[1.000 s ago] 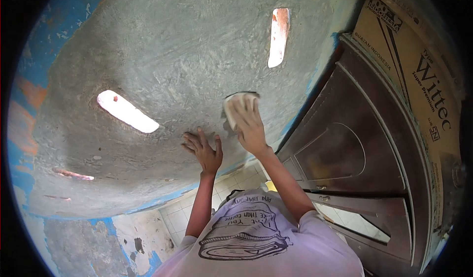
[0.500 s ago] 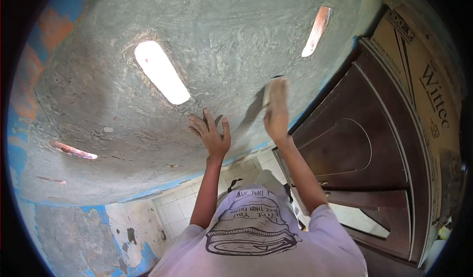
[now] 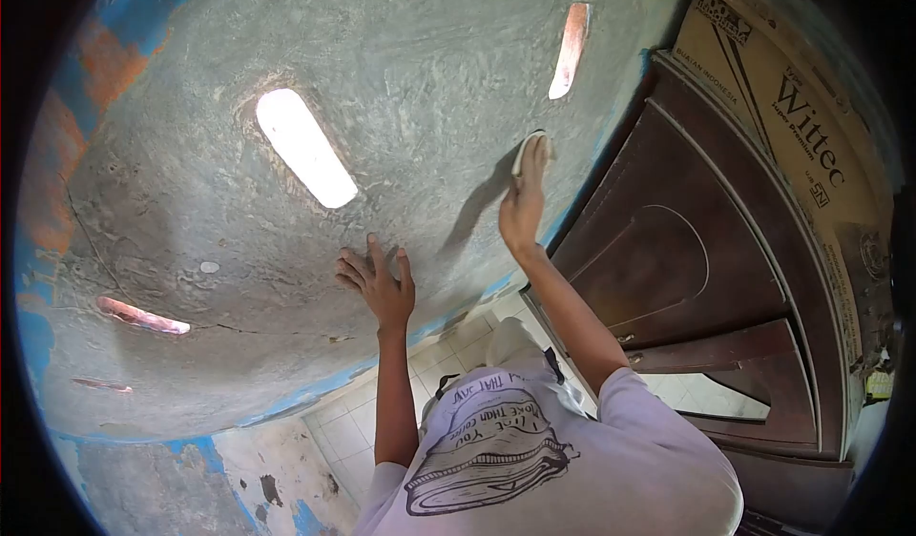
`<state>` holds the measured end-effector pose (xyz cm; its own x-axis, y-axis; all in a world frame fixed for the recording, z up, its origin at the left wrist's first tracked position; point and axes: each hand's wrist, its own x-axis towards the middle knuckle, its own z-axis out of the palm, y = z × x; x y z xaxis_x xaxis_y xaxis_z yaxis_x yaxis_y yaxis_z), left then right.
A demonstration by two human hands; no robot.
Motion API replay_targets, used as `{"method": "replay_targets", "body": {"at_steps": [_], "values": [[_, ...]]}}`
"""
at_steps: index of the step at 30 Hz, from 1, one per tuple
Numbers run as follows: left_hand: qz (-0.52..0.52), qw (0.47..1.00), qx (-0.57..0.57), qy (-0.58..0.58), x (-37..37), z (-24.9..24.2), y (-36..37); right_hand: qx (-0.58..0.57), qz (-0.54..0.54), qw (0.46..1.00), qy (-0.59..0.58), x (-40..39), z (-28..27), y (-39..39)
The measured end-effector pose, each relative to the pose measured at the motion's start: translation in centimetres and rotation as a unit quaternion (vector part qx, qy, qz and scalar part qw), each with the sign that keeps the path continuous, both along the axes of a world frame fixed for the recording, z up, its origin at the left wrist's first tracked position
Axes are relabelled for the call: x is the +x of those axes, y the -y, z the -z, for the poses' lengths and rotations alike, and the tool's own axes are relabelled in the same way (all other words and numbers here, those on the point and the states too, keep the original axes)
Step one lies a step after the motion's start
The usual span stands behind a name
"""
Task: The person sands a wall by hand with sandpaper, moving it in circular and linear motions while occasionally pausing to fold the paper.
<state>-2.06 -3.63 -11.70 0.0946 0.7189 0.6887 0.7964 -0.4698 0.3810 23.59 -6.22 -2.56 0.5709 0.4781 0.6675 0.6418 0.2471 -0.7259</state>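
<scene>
My right hand [image 3: 522, 214] presses a pale flat pad [image 3: 519, 162] with a dark top edge against the grey plastered wall [image 3: 439, 78]. Its fingers lie stretched along the back of the pad and cover most of it, so the pad's exact kind cannot be made out. Lower and to the left, my left hand [image 3: 385, 296] rests with spread fingers on the same wall and holds nothing. Above that hand is a bright elongated slot [image 3: 305, 150] through the wall. A narrower slot [image 3: 570, 51] lies just above the pad.
Close on the right stands a dark brown wooden cabinet [image 3: 611, 240] with a mirror-like panel low down. A Wittec cardboard box [image 3: 763, 97] lies along its top. White floor tiles [image 3: 353, 431] show below. Blue and orange paint [image 3: 105, 59] remains at the wall's left edge.
The view has shifted slightly. My right hand and the pad, blurred by motion before, now look sharp and sit a little higher on the wall. My left hand stays spread on the wall.
</scene>
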Motion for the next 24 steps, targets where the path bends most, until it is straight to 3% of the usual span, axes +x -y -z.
{"method": "replay_targets", "body": {"at_steps": [2,4,7,8,11,12,15,21,24], "values": [[-0.014,1.000,-0.004,0.005,0.6,0.2,0.2,-0.050,-0.084,0.982,0.164,-1.0,-0.2,1.8],[-0.019,1.000,-0.007,0.000,0.6,0.0,-0.1,-0.143,-0.122,0.917,0.351,-0.6,-1.5,2.7],[-0.013,0.999,-0.042,-0.004,0.4,-0.9,0.5,-0.010,-0.014,0.996,0.092,1.0,-1.4,1.0],[-0.009,0.998,-0.067,0.001,0.4,-1.3,0.8,-0.034,0.034,0.997,0.052,0.9,-1.3,0.2],[-0.014,0.998,-0.062,-0.009,0.4,-0.7,1.0,-0.064,-0.074,0.966,0.240,-0.6,-1.2,1.9],[-0.018,0.999,-0.043,-0.015,0.4,-0.7,0.7,-0.122,-0.092,0.947,0.283,-0.8,-3.0,2.9],[-0.025,0.999,-0.036,-0.029,0.3,-0.7,0.6,-0.008,0.043,0.998,0.040,1.1,-1.4,0.5],[-0.029,0.997,-0.067,-0.034,0.5,-1.3,1.0,-0.073,-0.144,0.944,0.288,-0.7,-0.2,2.4],[-0.018,0.995,-0.092,-0.034,0.1,-1.5,1.2,-0.006,-0.067,0.998,-0.003,-2.5,-0.2,1.1]]}}
